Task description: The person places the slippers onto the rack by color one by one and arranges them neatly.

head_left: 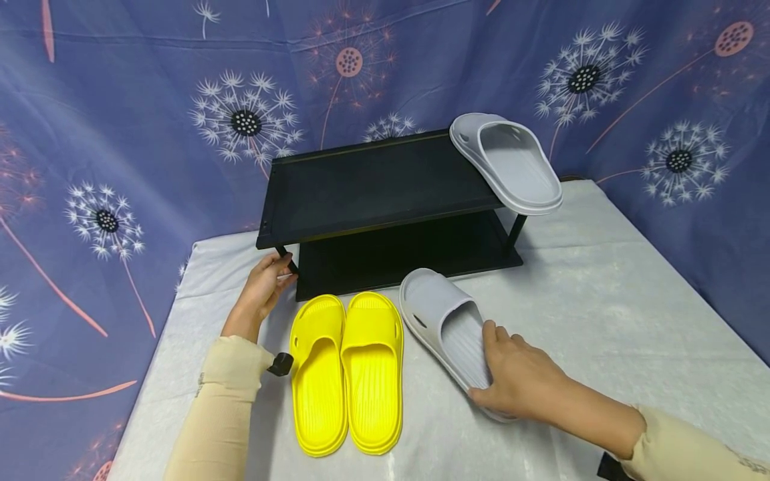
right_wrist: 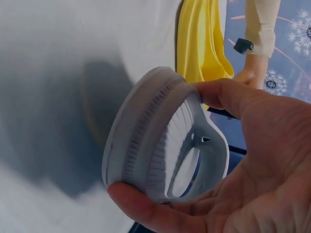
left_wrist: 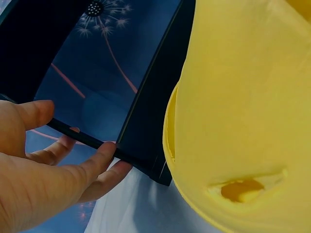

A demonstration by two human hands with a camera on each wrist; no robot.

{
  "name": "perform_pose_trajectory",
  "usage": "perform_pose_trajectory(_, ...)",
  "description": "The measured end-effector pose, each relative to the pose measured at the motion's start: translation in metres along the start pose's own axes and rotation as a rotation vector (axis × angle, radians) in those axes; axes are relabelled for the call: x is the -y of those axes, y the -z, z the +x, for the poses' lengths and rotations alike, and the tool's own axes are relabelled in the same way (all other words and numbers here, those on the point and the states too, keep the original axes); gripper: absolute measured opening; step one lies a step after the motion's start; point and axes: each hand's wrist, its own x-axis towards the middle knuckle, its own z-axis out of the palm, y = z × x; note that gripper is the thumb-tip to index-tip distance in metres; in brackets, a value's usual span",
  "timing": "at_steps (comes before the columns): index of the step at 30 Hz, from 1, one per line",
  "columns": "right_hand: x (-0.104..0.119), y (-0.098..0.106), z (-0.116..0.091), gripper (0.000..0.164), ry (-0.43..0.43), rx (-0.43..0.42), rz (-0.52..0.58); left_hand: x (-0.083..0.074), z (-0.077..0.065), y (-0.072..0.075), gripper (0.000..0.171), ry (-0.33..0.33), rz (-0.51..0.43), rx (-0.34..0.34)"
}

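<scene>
My right hand (head_left: 523, 377) grips a grey slipper (head_left: 433, 297) around its heel, thumb on one edge and fingers on the other. In the right wrist view the slipper's heel (right_wrist: 141, 131) faces the camera, a shadow beside it. My left hand (head_left: 265, 284) holds the left front leg of a black two-tier shoe rack (head_left: 379, 187). The left wrist view has that leg (left_wrist: 82, 136) between thumb and fingers. Another grey slipper (head_left: 523, 167) lies on the right end of the top shelf, its heel jutting past the front edge.
A pair of yellow slippers (head_left: 345, 374) stands side by side before the rack, between my hands. A pale cloth (head_left: 625, 287) covers the table. Behind hangs a blue curtain (head_left: 150, 87) with dandelion prints. The lower shelf (head_left: 397, 250) sits under the top one.
</scene>
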Motion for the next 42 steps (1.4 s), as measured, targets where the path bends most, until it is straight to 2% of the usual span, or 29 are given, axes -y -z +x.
perform_pose_trajectory(9, -0.002, 0.018, -0.001, 0.097, 0.005, -0.030, 0.000, 0.000, 0.000, 0.000, 0.013, 0.004, 0.002, -0.001)
perform_pose_trajectory(18, -0.003, 0.032, -0.003, 0.099, 0.007, -0.057, -0.015, 0.001, 0.001, 0.001, 0.023, 0.006, 0.005, 0.003)
perform_pose_trajectory(27, -0.004, 0.047, -0.006, 0.102, 0.002, -0.057, -0.013, 0.000, -0.001, 0.001, 0.011, 0.000, -0.006, 0.007)
perform_pose_trajectory(42, -0.003, 0.072, -0.018, 0.102, 0.073, -0.135, -0.032, -0.001, -0.001, 0.000, 0.026, 0.005, -0.011, 0.005)
